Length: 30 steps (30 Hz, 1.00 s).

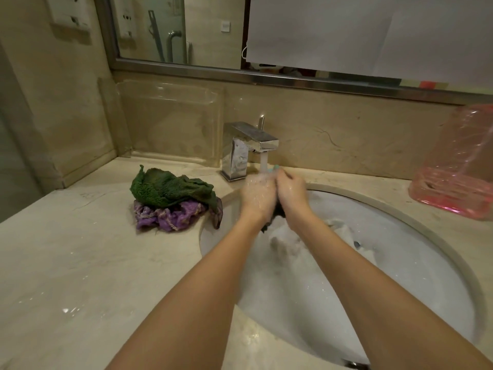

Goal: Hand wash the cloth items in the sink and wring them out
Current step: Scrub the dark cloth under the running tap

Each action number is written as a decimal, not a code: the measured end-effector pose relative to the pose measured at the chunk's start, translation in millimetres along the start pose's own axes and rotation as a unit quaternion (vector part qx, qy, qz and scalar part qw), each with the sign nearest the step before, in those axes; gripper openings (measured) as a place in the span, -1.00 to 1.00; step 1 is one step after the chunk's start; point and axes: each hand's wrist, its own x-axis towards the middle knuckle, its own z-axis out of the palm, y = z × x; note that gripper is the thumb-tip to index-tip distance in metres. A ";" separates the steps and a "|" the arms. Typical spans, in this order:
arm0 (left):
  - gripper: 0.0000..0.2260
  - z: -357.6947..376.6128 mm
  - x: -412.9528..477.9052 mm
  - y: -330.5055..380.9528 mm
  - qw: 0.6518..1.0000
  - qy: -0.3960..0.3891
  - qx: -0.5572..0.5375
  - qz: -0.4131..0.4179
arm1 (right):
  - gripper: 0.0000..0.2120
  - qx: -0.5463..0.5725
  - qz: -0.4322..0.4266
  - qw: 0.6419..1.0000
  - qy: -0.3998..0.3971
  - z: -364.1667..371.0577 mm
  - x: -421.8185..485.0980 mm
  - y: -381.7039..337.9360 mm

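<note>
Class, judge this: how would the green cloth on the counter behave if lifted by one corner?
Probably floppy: the green cloth lies crumpled in soft folds. Its thick pile may hold water, so perhaps heavy. It might drag the purple cloth beneath.

Two bare hands, one left hand and one right hand, and two forearms. One round sink. One chrome faucet with one stream of water. Four cloth items in all: one green cloth and one purple cloth on the one counter, one dark cloth gripped between the hands, and one pale cloth in the basin. Beyond these, single items only — one pink plastic container, one clear plastic tray, one mirror, one socket panel.
</note>
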 end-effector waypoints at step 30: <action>-0.74 -6.7 18.4 -18.4 0.997 0.058 -0.026 0.047 | -0.92 0.137 0.072 0.987 0.035 -18.5 9.6 15.8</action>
